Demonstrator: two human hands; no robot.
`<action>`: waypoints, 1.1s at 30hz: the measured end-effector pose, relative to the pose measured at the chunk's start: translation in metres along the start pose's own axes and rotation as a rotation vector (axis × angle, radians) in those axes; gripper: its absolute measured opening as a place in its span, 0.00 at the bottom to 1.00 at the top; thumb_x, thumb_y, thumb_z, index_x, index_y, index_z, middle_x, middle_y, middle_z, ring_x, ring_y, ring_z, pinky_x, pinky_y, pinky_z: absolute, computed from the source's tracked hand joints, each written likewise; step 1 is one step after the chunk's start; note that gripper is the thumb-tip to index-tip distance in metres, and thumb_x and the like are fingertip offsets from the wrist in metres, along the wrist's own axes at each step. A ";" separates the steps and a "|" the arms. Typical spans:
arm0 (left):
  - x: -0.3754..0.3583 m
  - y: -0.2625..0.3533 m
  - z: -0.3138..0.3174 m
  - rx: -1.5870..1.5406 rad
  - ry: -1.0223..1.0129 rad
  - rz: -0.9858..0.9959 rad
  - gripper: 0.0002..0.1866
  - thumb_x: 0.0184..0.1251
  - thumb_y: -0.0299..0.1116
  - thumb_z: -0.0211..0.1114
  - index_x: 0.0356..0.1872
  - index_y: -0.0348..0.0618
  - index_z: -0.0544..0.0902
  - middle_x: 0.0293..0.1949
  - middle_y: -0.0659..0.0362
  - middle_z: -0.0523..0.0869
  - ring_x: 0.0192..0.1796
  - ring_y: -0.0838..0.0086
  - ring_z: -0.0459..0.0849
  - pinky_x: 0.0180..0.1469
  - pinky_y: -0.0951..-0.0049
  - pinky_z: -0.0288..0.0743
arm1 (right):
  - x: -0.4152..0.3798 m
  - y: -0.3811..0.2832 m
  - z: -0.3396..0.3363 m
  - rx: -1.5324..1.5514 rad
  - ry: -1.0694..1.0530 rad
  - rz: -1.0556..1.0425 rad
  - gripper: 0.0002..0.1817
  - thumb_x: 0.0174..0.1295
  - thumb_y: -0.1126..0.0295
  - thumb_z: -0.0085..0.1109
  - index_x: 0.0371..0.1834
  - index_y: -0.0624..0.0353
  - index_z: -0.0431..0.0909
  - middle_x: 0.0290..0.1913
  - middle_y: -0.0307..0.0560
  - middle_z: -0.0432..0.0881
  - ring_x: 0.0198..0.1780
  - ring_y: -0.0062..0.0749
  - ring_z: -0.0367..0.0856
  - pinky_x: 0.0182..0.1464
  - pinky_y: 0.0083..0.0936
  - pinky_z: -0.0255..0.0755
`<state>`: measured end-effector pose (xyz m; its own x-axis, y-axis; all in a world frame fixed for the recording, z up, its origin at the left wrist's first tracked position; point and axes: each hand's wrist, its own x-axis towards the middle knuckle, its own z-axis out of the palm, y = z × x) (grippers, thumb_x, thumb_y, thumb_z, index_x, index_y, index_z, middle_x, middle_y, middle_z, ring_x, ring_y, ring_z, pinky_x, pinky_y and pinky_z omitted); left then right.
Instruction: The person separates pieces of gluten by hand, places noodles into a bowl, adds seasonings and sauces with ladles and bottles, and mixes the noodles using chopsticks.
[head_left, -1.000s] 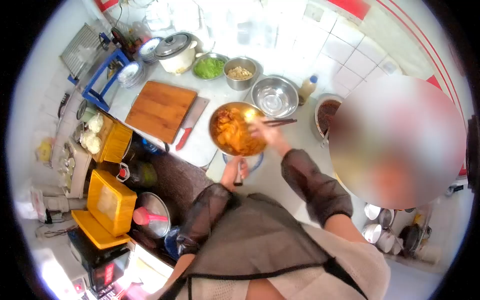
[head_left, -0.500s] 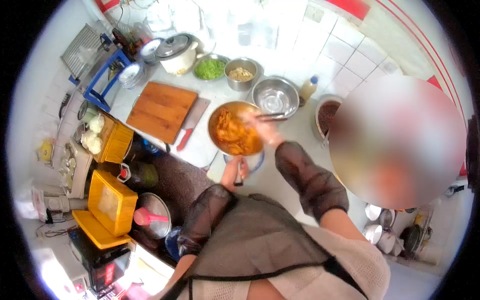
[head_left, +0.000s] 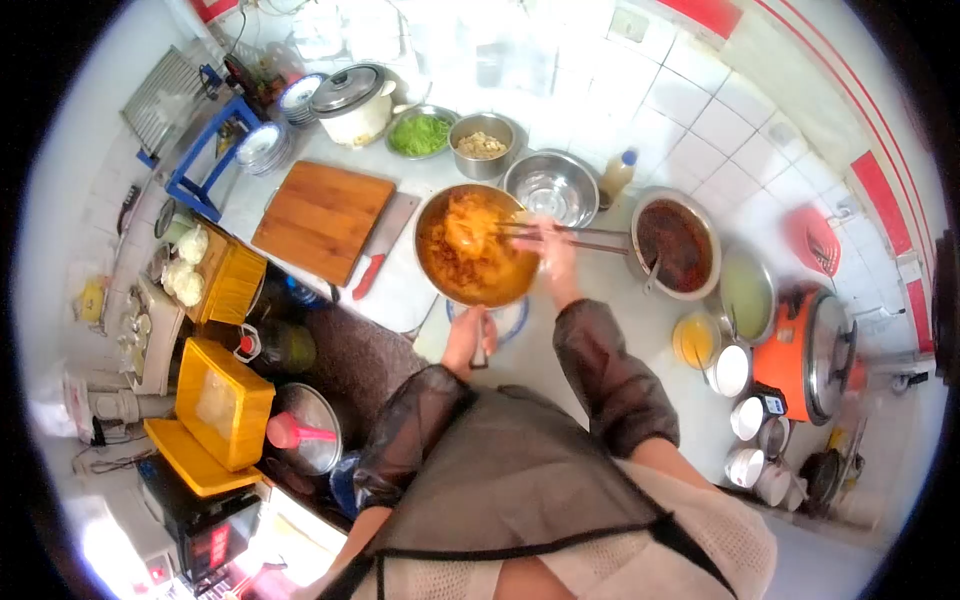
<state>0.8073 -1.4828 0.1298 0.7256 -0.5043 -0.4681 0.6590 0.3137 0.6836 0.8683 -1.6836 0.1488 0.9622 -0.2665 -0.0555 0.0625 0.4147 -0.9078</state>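
My left hand (head_left: pixel 464 339) is closed around the handle of a metal pan (head_left: pixel 422 272). In the pan lies orange-red saucy food (head_left: pixel 470 225); a clump of it is gathered near the chopstick tips. A pair of long dark chopsticks (head_left: pixel 597 241) is gripped in my right hand (head_left: pixel 558 262), reaching over the pan's right rim into the food. Partly hidden under the pan's near side is a blue-rimmed plate (head_left: pixel 515 318). Just beyond the pan's right side stands a steel bowl (head_left: pixel 552 190).
To the left lie a wooden cutting board (head_left: pixel 325 222) and a red-handled cleaver (head_left: pixel 370 278). Behind are a bowl of shredded greens (head_left: pixel 420 133) and a steel pot (head_left: pixel 482 147). A pot of dark red sauce (head_left: pixel 678 250) and an orange cooker (head_left: pixel 795 350) stand at right.
My right hand has shifted slightly right and the chopsticks now point left into the food, which has bunched up. My left hand stays on the handle. A blurred patch at right is gone.
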 end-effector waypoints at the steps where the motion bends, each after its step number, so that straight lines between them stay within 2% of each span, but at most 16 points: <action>1: -0.001 -0.002 0.000 0.029 0.006 -0.017 0.12 0.73 0.39 0.44 0.33 0.42 0.65 0.22 0.62 0.67 0.16 0.78 0.64 0.18 0.75 0.61 | -0.008 -0.014 0.023 -0.002 -0.001 0.003 0.21 0.70 0.57 0.47 0.52 0.66 0.74 0.47 0.50 0.82 0.41 0.37 0.84 0.44 0.28 0.78; 3: -0.002 -0.001 -0.001 -0.021 0.002 -0.044 0.12 0.73 0.39 0.43 0.33 0.42 0.65 0.22 0.62 0.67 0.17 0.79 0.64 0.18 0.75 0.61 | -0.026 -0.038 0.063 -0.283 -0.224 -0.058 0.18 0.69 0.60 0.49 0.48 0.65 0.77 0.45 0.49 0.83 0.37 0.36 0.84 0.42 0.25 0.79; 4: -0.002 0.002 -0.002 -0.067 -0.004 -0.069 0.12 0.73 0.39 0.43 0.33 0.42 0.65 0.22 0.63 0.67 0.17 0.79 0.64 0.18 0.75 0.61 | -0.031 -0.052 0.065 -0.611 -0.353 0.031 0.17 0.68 0.61 0.50 0.46 0.65 0.79 0.45 0.48 0.83 0.37 0.33 0.84 0.39 0.22 0.79; 8: -0.005 0.018 -0.017 -0.298 -0.006 -0.009 0.10 0.72 0.37 0.44 0.33 0.43 0.64 0.22 0.64 0.64 0.18 0.80 0.64 0.18 0.77 0.60 | -0.010 -0.065 0.026 -0.535 -0.127 0.055 0.14 0.67 0.65 0.51 0.43 0.65 0.80 0.41 0.47 0.84 0.34 0.29 0.83 0.35 0.21 0.77; 11: -0.004 0.005 0.003 -0.187 -0.030 -0.113 0.10 0.72 0.37 0.45 0.33 0.43 0.64 0.22 0.64 0.65 0.18 0.81 0.63 0.18 0.78 0.59 | 0.002 -0.012 0.020 -0.485 0.117 0.123 0.14 0.65 0.64 0.54 0.43 0.64 0.80 0.39 0.47 0.84 0.32 0.27 0.82 0.34 0.21 0.77; 12: -0.005 0.004 0.004 -0.153 -0.032 -0.110 0.10 0.72 0.37 0.44 0.33 0.43 0.64 0.23 0.65 0.64 0.17 0.81 0.62 0.18 0.78 0.59 | 0.002 -0.008 0.031 -0.330 -0.024 0.146 0.13 0.65 0.66 0.55 0.44 0.65 0.79 0.39 0.47 0.84 0.31 0.27 0.82 0.34 0.22 0.78; 13: -0.002 0.007 0.000 -0.147 -0.033 -0.107 0.10 0.72 0.37 0.44 0.33 0.43 0.64 0.23 0.65 0.64 0.17 0.81 0.62 0.18 0.78 0.59 | -0.003 -0.010 0.032 -0.525 -0.205 0.009 0.12 0.64 0.67 0.56 0.44 0.64 0.79 0.40 0.47 0.84 0.31 0.27 0.82 0.35 0.23 0.78; 15: -0.002 0.013 -0.016 -0.200 0.061 -0.031 0.10 0.72 0.37 0.45 0.32 0.43 0.65 0.22 0.64 0.65 0.17 0.81 0.63 0.18 0.78 0.59 | -0.003 -0.025 0.020 -0.303 -0.290 -0.007 0.12 0.63 0.66 0.58 0.43 0.64 0.79 0.40 0.47 0.84 0.31 0.27 0.82 0.34 0.23 0.78; 16: -0.001 0.018 -0.018 -0.273 0.073 -0.030 0.10 0.71 0.38 0.46 0.32 0.43 0.65 0.22 0.64 0.66 0.17 0.80 0.64 0.17 0.78 0.60 | -0.005 -0.045 0.022 -0.451 -0.096 0.047 0.12 0.64 0.66 0.57 0.43 0.64 0.79 0.39 0.47 0.83 0.31 0.27 0.82 0.33 0.22 0.78; 19: 0.003 0.003 -0.009 -0.195 0.031 -0.088 0.10 0.71 0.38 0.47 0.32 0.43 0.65 0.21 0.64 0.67 0.16 0.80 0.64 0.17 0.78 0.60 | 0.012 -0.016 0.020 -0.436 0.087 0.188 0.12 0.64 0.67 0.57 0.43 0.65 0.79 0.36 0.47 0.83 0.30 0.27 0.81 0.32 0.20 0.77; 20: 0.005 -0.003 -0.006 -0.138 0.021 -0.132 0.11 0.71 0.39 0.47 0.32 0.44 0.65 0.21 0.64 0.68 0.14 0.80 0.64 0.16 0.78 0.60 | 0.012 0.001 0.023 -0.233 -0.058 0.097 0.13 0.62 0.66 0.59 0.43 0.66 0.79 0.35 0.48 0.83 0.30 0.27 0.81 0.31 0.20 0.77; 21: 0.005 0.001 -0.006 -0.134 0.022 -0.127 0.11 0.71 0.39 0.47 0.32 0.44 0.65 0.21 0.64 0.68 0.14 0.80 0.64 0.16 0.78 0.60 | -0.006 -0.035 0.056 -0.419 -0.044 0.183 0.14 0.62 0.65 0.60 0.44 0.66 0.78 0.36 0.48 0.83 0.29 0.27 0.81 0.31 0.21 0.78; 24: 0.003 0.010 -0.015 -0.066 0.118 -0.013 0.11 0.72 0.39 0.43 0.31 0.44 0.65 0.20 0.64 0.67 0.15 0.79 0.65 0.18 0.77 0.62 | -0.016 -0.052 0.045 -0.444 -0.094 0.164 0.16 0.67 0.59 0.53 0.46 0.60 0.79 0.37 0.47 0.84 0.33 0.28 0.82 0.37 0.23 0.77; 26: 0.009 0.008 -0.023 -0.077 0.104 0.031 0.12 0.72 0.39 0.43 0.31 0.44 0.65 0.21 0.64 0.67 0.15 0.79 0.65 0.18 0.76 0.62 | -0.029 -0.066 0.024 -0.347 -0.130 0.100 0.17 0.64 0.63 0.56 0.48 0.65 0.77 0.40 0.50 0.82 0.32 0.28 0.82 0.30 0.21 0.78; 31: -0.003 0.010 0.006 -0.021 0.068 0.063 0.12 0.72 0.39 0.43 0.32 0.42 0.65 0.21 0.63 0.67 0.16 0.79 0.65 0.18 0.76 0.62 | -0.036 -0.018 0.010 -0.189 0.063 0.116 0.19 0.67 0.61 0.51 0.53 0.64 0.75 0.42 0.51 0.81 0.38 0.32 0.83 0.34 0.23 0.79; 33: -0.002 0.000 0.004 -0.003 0.033 0.078 0.12 0.71 0.39 0.44 0.32 0.41 0.66 0.20 0.62 0.67 0.16 0.78 0.64 0.18 0.76 0.61 | -0.025 -0.004 0.002 -0.184 0.046 -0.119 0.20 0.68 0.59 0.49 0.54 0.64 0.74 0.42 0.51 0.81 0.35 0.34 0.83 0.38 0.27 0.79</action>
<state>0.8046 -1.4850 0.1333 0.7811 -0.4512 -0.4316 0.6006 0.3539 0.7170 0.8443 -1.6766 0.1548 0.9377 -0.3449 0.0417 0.1216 0.2133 -0.9694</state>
